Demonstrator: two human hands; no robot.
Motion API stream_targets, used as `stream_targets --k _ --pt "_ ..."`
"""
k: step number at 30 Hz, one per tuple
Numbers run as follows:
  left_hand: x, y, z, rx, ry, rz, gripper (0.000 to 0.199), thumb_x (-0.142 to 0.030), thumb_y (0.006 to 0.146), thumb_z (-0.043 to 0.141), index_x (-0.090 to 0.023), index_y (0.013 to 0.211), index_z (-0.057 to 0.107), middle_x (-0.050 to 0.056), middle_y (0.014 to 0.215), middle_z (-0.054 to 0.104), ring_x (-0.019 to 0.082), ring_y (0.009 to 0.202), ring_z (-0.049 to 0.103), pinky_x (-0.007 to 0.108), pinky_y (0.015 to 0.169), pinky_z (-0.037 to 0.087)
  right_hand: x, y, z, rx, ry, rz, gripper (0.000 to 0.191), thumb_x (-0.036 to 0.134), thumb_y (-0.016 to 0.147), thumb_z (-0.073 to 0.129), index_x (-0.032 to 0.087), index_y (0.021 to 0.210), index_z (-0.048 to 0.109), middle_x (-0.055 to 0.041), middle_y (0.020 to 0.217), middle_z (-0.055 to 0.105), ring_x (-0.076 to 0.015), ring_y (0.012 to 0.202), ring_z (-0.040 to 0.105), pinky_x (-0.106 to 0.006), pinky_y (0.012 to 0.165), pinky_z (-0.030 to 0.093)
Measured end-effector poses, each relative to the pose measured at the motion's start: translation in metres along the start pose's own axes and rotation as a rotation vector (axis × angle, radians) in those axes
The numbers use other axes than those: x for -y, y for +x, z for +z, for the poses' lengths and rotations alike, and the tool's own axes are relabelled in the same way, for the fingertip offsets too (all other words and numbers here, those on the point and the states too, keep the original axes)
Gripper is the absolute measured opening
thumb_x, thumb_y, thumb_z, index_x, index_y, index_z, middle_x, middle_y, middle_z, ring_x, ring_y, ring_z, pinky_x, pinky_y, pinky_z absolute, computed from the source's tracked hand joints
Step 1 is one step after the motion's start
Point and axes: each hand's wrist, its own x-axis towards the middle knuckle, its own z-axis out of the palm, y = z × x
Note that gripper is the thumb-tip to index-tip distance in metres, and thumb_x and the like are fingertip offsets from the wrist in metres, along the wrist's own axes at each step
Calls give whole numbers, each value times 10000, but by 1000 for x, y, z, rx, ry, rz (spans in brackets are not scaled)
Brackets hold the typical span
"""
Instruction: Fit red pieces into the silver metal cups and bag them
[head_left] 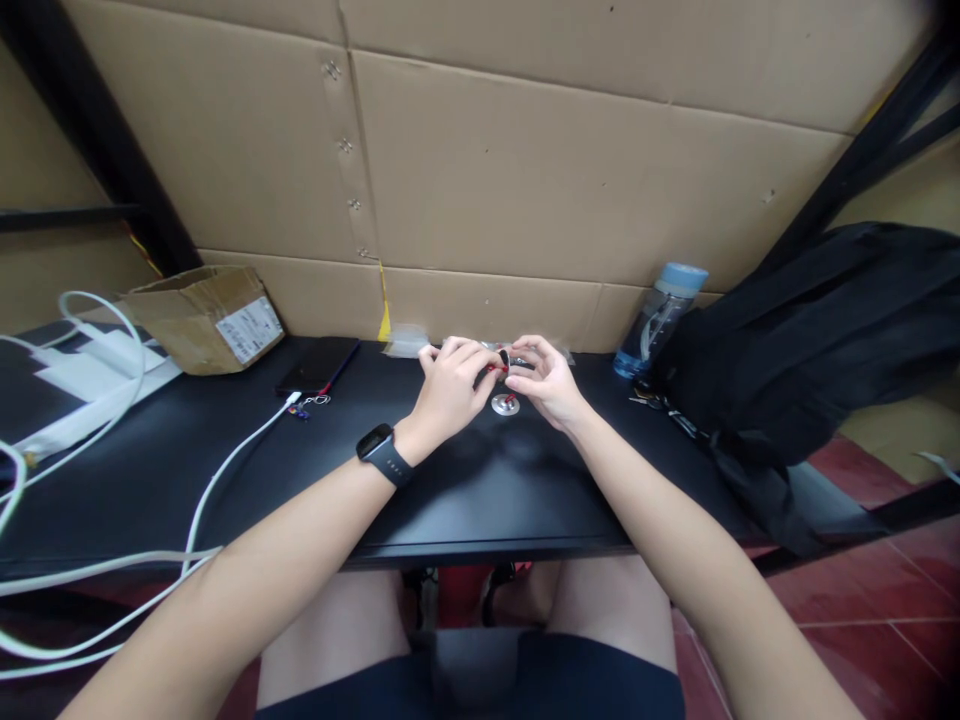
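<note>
Above the black table, my two hands meet in the middle. My left hand (454,385), with a dark watch on its wrist, is closed, its fingers pinching at a red wire (492,367). Opposite it, my right hand (547,385) has thumb and fingers curled round the edge of a small round part (505,358), black and silver. Just below the fingers is a round silver metal disc (506,405) with red wire at its centre. Whether the disc hangs or rests on the table cannot be made out. My fingers partly hide the round part.
Clear plastic packaging (406,342) lies behind my hands, against the cardboard wall. Leftward are a phone (319,365), an open cardboard box (199,325), white chargers and cables (217,480). A water bottle (652,325), keys and a black backpack (810,330) are at right.
</note>
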Motion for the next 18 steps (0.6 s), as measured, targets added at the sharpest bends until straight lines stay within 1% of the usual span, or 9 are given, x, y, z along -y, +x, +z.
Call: stream_targets --k 6,9,13,18 --pt "0 0 4 -16 -8 -22 121 -280 986 564 -234 947 669 54 1093 744 269 1124 585 462 954 276 -1 0 1 2 -25 -20 601 298 609 954 271 1075 577 -30 1177 704 -172 909 728 -364 963 598" --pt "-2 0 6 -35 -36 -60 110 -258 972 579 -235 952 685 46 1074 759 259 1111 611 452 953 297 0 0 2 -5 -24 -32 608 305 609 954 266 1083 574 -34 1169 715 -177 906 736 -363 950 608" --pt "-3 1 4 -83 -186 -116 92 -251 931 636 -251 952 726 15 1047 784 235 1039 684 407 922 386 2 0 3 -10 -3 -45 599 292 617 950 264 1078 569 -41 1181 724 -176 923 744 -344 942 608" --pt "3 3 4 -106 -423 -162 90 -262 879 692 -247 921 770 4 984 802 221 953 734 342 865 510 3 0 4 -9 -46 -51 591 324 609 951 262 1059 572 -59 1204 722 -199 935 747 -391 953 612"
